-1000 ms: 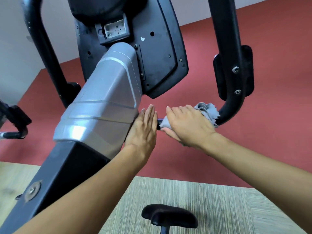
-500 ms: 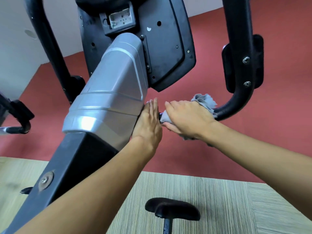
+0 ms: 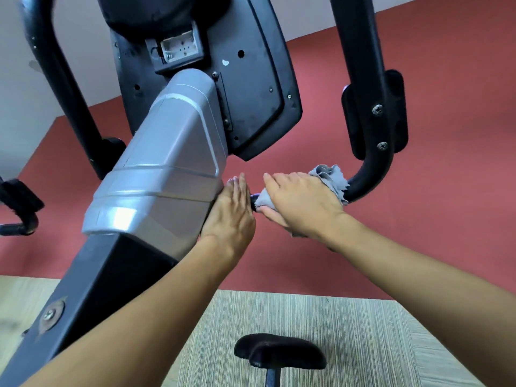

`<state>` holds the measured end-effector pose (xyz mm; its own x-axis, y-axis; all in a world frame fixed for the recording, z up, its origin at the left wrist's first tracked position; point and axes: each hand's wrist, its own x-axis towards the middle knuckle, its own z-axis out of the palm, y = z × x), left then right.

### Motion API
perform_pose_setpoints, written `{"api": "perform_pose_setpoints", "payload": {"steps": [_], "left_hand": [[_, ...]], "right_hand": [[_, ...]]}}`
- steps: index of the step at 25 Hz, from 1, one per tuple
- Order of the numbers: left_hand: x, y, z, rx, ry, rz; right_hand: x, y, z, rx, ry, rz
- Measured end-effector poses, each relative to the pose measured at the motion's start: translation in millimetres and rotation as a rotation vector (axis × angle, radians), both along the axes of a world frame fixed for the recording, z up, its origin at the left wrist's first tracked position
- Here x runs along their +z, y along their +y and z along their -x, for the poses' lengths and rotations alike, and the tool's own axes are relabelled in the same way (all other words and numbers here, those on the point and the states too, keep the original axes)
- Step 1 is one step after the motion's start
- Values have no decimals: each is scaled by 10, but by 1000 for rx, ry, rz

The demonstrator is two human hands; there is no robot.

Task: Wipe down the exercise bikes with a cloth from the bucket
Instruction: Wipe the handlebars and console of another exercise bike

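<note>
An exercise bike fills the head view, with a silver and black centre column [image 3: 156,188] and a black console back [image 3: 251,88] above it. My right hand [image 3: 301,205] grips a grey cloth [image 3: 332,178] wrapped round the black right handlebar [image 3: 365,174], close to the column. The cloth bunches out past my knuckles and under my palm. My left hand [image 3: 233,213] lies flat with straight fingers against the column's right side, just left of the cloth. The bucket is out of sight.
The left handlebar [image 3: 64,88] curves down at the upper left. A black saddle [image 3: 279,351] sits at the bottom centre over a striped beige mat [image 3: 363,339]. Red floor [image 3: 446,191] lies beyond. Part of another machine [image 3: 19,208] shows at the left edge.
My view has shifted slightly and both hands sit a little lower relative to the console. The right hand keeps the cloth on the bar; the left hand has pressed closer against the column.
</note>
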<state>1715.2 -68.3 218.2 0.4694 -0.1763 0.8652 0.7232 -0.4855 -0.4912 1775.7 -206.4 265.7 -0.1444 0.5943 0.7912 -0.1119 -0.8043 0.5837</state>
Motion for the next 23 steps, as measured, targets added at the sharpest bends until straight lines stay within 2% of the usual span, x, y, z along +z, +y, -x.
{"api": "perform_pose_setpoints", "payload": {"steps": [3,8,11,14,18,20,21,23], "left_hand": [[5,1,21,-25,15,14],[-9,37,-1,-145,-3,12],[-30,31,50,-216,43,46],[-15,-46,83,-359,68,83],[73,-163,23,-659,56,210],[64,-295,-85,-864,114,276],[57,-414,-129,-992,138,338],[88,-624,-227,-1239,124,443]], "right_hand": [[24,-170,-52,1,-35,87],[-104,-989,-182,-13,-385,115],[-93,-1198,-199,-26,-505,191],[73,-1087,-144,-57,-515,194],[57,-1096,-87,50,-495,194],[-135,-1144,-174,230,-449,-6],[-243,-1076,-221,433,-366,-158],[-332,-773,-216,1065,-179,-438]]}}
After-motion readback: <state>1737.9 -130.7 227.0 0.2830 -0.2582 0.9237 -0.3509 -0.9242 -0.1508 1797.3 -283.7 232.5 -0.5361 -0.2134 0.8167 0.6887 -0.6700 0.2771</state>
